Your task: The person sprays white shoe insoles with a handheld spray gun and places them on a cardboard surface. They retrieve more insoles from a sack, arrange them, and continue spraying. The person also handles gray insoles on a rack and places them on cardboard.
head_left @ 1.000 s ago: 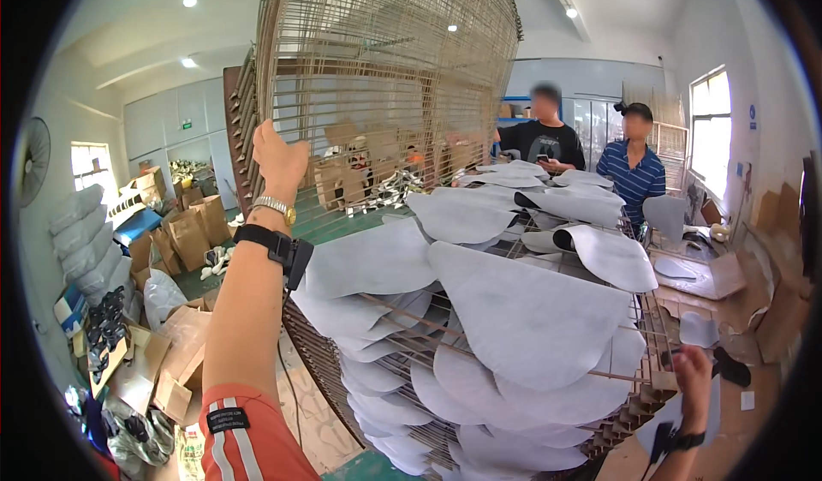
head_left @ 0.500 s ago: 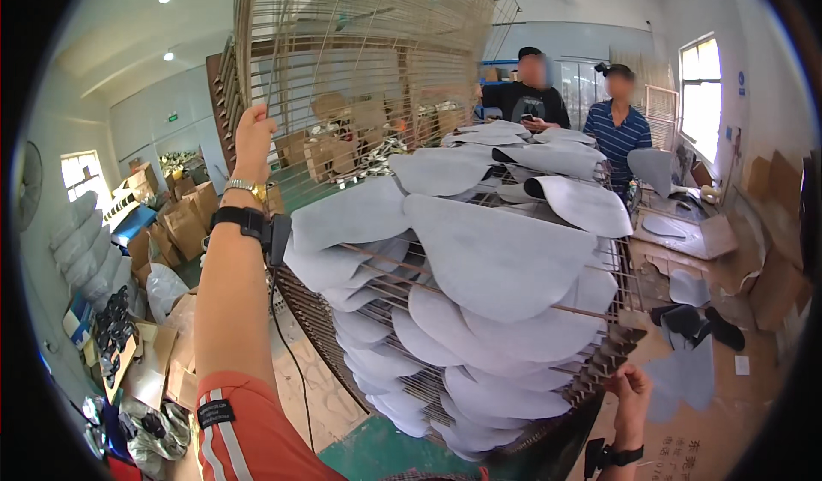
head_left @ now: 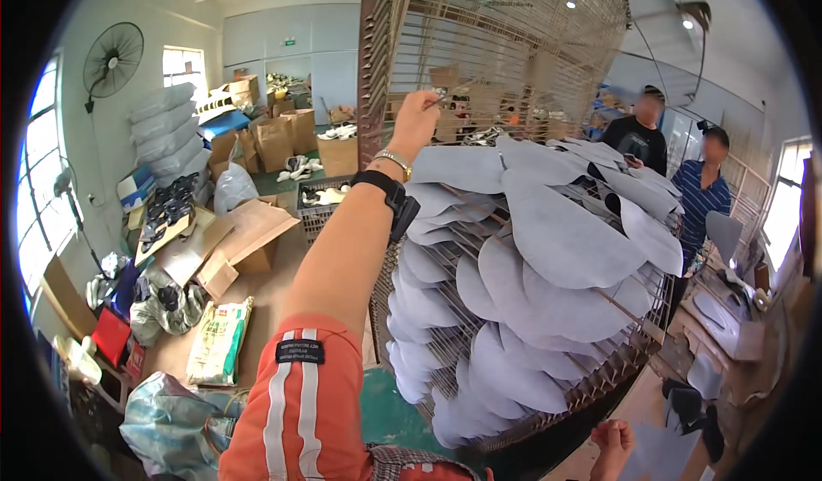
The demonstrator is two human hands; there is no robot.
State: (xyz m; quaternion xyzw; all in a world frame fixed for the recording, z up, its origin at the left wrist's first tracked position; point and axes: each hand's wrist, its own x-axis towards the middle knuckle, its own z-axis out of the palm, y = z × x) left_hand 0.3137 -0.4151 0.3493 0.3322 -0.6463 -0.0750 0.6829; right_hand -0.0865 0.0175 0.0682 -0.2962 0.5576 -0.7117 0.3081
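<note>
A tall wire drying rack (head_left: pixel 629 357) stands in front of me, its stacked shelves bearing several overlapping light-grey cut sheets (head_left: pixel 569 233) with rounded edges. My left hand (head_left: pixel 418 121) is raised at the rack's far left, fingers closed on the edge of a lifted wire shelf (head_left: pixel 505 61). More raised shelves hang behind it. Low at the right, my right hand (head_left: pixel 614 441) is curled closed just off the rack's lower near corner; I see nothing in it.
Beyond the rack two people (head_left: pixel 635 138) (head_left: pixel 704 177) stand; one holds a phone. Left lie open cardboard boxes (head_left: pixel 248 228), a plastic crate (head_left: pixel 321 215), a printed sack (head_left: pixel 221 341) and a large woven bag (head_left: pixel 175 421). A bench with grey pieces (head_left: pixel 719 318) is on the right.
The view has swung left, so the rack sits farther right in it. My left hand stays at the shelf edge. My right hand has come away from the rack's corner.
</note>
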